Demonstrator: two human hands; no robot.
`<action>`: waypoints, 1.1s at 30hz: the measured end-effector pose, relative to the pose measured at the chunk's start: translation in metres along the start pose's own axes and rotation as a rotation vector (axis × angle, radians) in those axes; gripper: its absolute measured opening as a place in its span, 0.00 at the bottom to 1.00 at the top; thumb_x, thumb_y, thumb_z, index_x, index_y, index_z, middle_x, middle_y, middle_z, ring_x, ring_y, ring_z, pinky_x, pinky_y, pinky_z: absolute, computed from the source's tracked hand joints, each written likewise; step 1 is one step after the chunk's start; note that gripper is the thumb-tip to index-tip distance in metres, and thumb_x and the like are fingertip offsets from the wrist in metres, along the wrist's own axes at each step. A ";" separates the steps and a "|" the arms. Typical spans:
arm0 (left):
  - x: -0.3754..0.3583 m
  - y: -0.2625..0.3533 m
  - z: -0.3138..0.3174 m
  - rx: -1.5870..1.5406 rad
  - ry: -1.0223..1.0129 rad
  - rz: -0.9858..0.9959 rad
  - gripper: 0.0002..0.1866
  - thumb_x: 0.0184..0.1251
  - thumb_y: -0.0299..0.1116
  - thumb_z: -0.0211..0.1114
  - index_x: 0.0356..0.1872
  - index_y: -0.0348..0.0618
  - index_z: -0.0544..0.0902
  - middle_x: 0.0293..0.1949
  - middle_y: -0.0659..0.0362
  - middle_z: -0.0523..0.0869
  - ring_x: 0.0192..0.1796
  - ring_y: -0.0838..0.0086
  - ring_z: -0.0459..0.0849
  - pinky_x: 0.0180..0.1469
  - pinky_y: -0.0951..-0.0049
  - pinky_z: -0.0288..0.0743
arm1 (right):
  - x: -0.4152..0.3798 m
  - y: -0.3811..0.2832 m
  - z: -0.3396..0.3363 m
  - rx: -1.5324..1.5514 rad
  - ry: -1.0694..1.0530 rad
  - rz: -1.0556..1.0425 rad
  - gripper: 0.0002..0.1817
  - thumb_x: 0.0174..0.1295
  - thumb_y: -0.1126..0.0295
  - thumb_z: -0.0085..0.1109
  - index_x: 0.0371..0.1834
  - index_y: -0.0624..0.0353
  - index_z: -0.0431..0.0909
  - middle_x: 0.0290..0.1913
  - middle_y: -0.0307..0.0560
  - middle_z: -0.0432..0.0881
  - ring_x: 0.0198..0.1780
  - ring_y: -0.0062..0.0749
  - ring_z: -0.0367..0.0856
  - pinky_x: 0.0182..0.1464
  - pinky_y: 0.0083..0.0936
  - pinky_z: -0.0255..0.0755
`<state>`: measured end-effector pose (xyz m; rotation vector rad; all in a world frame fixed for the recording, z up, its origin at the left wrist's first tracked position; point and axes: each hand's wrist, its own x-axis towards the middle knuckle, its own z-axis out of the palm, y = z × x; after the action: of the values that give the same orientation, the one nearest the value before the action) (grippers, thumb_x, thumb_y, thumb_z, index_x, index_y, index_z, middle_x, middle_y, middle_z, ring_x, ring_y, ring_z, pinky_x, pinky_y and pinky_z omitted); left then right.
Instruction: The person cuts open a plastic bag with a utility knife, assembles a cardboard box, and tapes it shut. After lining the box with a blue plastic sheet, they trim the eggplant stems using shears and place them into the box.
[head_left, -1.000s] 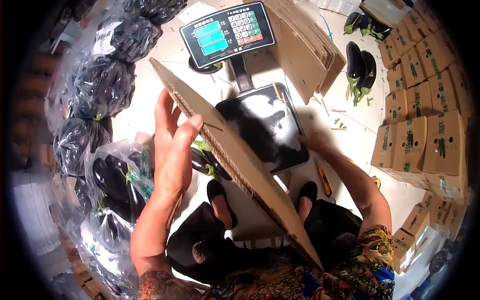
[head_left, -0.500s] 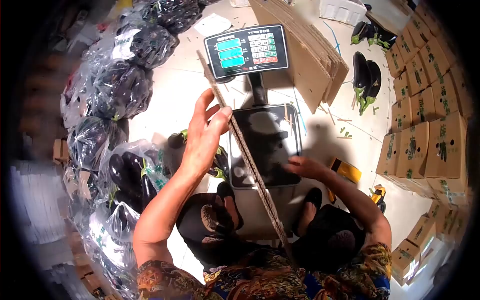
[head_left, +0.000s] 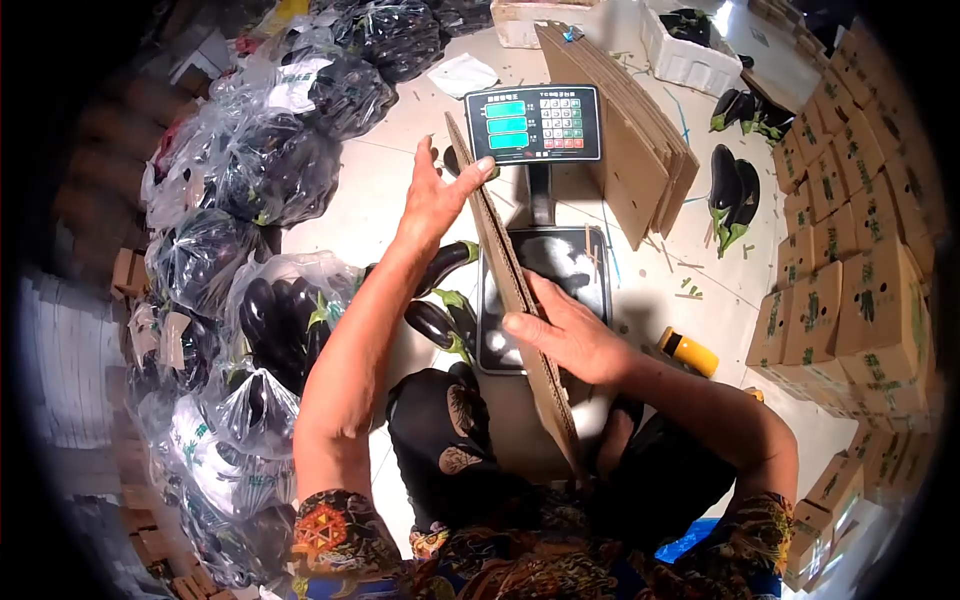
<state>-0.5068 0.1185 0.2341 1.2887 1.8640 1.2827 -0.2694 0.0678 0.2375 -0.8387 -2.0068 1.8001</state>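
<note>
A flattened cardboard carton [head_left: 515, 290] stands on edge between my arms, slanting from near the scale display down to my lap. My left hand [head_left: 437, 200] is at its far end, thumb hooked over the edge and fingers stretched along the left side. My right hand [head_left: 575, 335] grips the middle, with the thumb on the near side and the fingers partly hidden beyond the edge. Under the carton is the scale platform [head_left: 570, 265], partly covered by it. The lit scale display [head_left: 532, 123] rises on a post behind. Several eggplants [head_left: 432, 318] lie left of the platform.
Plastic bags of eggplants [head_left: 265, 175] line the left side. Stacked printed cartons [head_left: 835, 290] stand at right. More flat cardboard sheets [head_left: 630, 140] lean behind the scale. A yellow tape roll [head_left: 690, 352], loose eggplants [head_left: 733, 190] and a white foam box [head_left: 690, 55] are on the floor.
My right hand has come up from beside the platform onto the carton. My left hand has shifted slightly, its fingers more stretched. The carton has turned, showing more of its face.
</note>
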 end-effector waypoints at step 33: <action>-0.082 -0.018 0.005 -0.006 -1.222 -0.086 0.12 0.65 0.32 0.63 0.24 0.37 0.74 0.23 0.59 0.79 0.30 0.70 0.88 0.28 0.72 0.80 | 0.010 -0.028 -0.055 -0.817 0.312 -0.423 0.09 0.65 0.67 0.55 0.39 0.63 0.76 0.32 0.61 0.80 0.39 0.61 0.79 0.41 0.46 0.73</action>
<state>-0.4772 0.0443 0.2083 1.4499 0.9835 0.2428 -0.2509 0.1162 0.2718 -0.7415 -2.4499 0.5562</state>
